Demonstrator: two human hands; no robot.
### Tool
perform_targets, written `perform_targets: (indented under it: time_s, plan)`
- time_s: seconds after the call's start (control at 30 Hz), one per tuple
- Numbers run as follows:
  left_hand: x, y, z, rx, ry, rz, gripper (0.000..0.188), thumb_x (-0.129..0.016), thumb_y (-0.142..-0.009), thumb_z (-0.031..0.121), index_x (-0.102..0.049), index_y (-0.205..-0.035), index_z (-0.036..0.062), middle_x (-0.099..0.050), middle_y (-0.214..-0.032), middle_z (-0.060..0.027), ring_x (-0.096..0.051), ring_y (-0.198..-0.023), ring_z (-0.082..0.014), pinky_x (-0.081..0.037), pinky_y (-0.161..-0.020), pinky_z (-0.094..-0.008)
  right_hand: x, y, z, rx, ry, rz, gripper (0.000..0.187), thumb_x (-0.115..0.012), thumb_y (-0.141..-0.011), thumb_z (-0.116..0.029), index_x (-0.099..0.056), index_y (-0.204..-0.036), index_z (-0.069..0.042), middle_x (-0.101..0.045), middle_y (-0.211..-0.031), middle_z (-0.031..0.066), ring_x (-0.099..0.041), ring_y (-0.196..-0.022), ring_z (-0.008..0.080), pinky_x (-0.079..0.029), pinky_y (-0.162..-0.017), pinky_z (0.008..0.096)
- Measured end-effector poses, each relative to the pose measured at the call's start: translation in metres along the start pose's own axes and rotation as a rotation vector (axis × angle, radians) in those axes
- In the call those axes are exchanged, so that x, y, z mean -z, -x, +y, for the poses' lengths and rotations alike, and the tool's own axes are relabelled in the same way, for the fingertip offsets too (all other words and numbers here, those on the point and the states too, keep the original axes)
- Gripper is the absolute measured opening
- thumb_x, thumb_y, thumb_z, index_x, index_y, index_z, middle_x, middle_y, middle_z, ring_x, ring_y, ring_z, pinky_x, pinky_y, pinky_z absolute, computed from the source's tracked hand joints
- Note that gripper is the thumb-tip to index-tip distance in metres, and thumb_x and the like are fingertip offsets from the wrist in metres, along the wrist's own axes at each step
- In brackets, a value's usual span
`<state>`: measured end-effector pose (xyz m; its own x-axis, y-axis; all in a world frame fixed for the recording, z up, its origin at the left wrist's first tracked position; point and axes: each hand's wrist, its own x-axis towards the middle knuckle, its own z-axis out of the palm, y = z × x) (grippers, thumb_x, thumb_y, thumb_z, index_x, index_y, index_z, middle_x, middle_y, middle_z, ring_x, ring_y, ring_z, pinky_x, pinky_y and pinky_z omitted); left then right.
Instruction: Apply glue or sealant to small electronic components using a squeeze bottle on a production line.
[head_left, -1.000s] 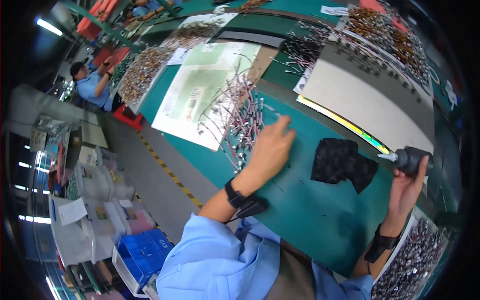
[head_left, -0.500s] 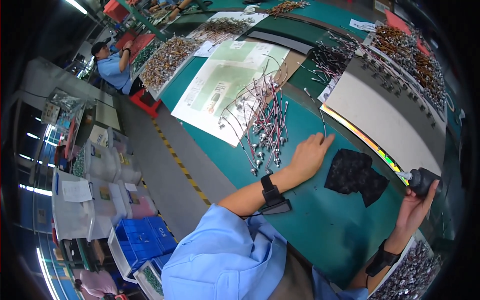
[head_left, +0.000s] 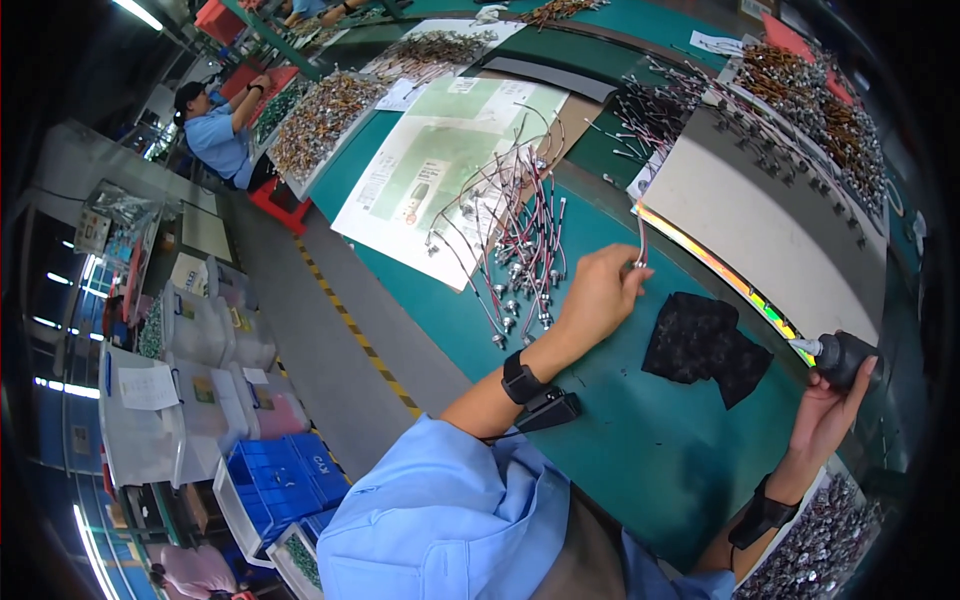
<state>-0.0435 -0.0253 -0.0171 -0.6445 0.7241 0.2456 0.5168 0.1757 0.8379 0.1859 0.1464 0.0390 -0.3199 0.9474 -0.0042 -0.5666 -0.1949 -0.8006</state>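
Observation:
Near the middle of the green bench, my left hand pinches a thin red and black wire lead between thumb and fingers. The lead stands up beside the corner of the grey board. On the right, my right hand grips a dark squeeze bottle, its pale nozzle pointing left over the board's shiny rainbow edge strip. A black cloth lies flat between my hands. Left of my left hand, a loose bunch of wire leads with metal ends lies partly on a printed sheet.
The grey board bears a row of leads along its far side. Piles of leads lie beyond it. A tray of small metal parts sits by my right forearm. A co-worker sits at the far left, above storage bins.
My left hand has closed its fingers on the wire lead and drawn back slightly left. The bottle in my right hand stays nearly in place. The whole view has shifted a little.

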Motion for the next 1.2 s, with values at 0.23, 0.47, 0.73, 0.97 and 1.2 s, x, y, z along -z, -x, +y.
perform_targets:
  time_s: [0.23,0.47,0.73,0.97,1.2]
  plan:
    - [-0.026,-0.014,0.045,0.124,0.562,-0.149,0.015,-0.052,-0.077,-0.003,-0.054,-0.091,-0.0083,-0.057,-0.083,-0.0107,-0.060,-0.073,-0.0175,-0.049,-0.052,-0.0233,0.012,-0.001,-0.002,0.014,-0.020,-0.028,0.034,-0.048,-0.085,-0.030,-0.045,-0.107,-0.003,-0.053,-0.101,0.0137,-0.052,-0.072,0.0106,-0.038,-0.054,0.0203]
    - [-0.036,0.000,0.030,0.354,0.799,-0.217,0.017,-0.053,-0.076,-0.004,-0.055,-0.092,-0.0069,-0.058,-0.084,-0.0117,-0.060,-0.072,-0.0168,-0.051,-0.056,-0.0222,-0.003,0.000,0.006,0.029,0.014,-0.027,0.036,-0.047,-0.085,-0.031,-0.045,-0.108,-0.003,-0.052,-0.103,0.0160,-0.052,-0.079,0.0153,-0.039,-0.057,0.0229]
    - [-0.043,0.008,0.037,0.318,0.821,-0.255,0.016,-0.055,-0.075,-0.006,-0.055,-0.090,-0.0072,-0.059,-0.075,-0.0121,-0.060,-0.066,-0.0155,-0.050,-0.054,-0.0220,-0.016,0.021,0.021,0.201,0.260,-0.058,0.056,-0.053,-0.079,-0.041,-0.037,-0.114,-0.001,-0.049,-0.106,0.0182,-0.051,-0.091,0.0203,-0.041,-0.066,0.0267]
    - [-0.044,0.013,0.039,0.278,0.875,-0.228,0.015,-0.057,-0.073,-0.006,-0.056,-0.089,-0.0069,-0.057,-0.079,-0.0112,-0.059,-0.065,-0.0149,-0.051,-0.053,-0.0221,-0.024,0.030,0.033,0.311,0.378,-0.115,0.067,-0.058,-0.074,-0.045,-0.033,-0.116,0.001,-0.048,-0.106,0.0200,-0.047,-0.101,0.0259,-0.040,-0.082,0.0339]
    - [-0.047,0.013,0.037,0.242,0.881,-0.235,0.015,-0.057,-0.073,-0.008,-0.056,-0.088,-0.0064,-0.056,-0.082,-0.0108,-0.059,-0.066,-0.0145,-0.051,-0.054,-0.0221,-0.021,0.033,0.037,0.310,0.409,-0.154,0.068,-0.059,-0.073,-0.043,-0.032,-0.116,0.002,-0.048,-0.106,0.0201,-0.046,-0.103,0.0276,-0.037,-0.089,0.0376]
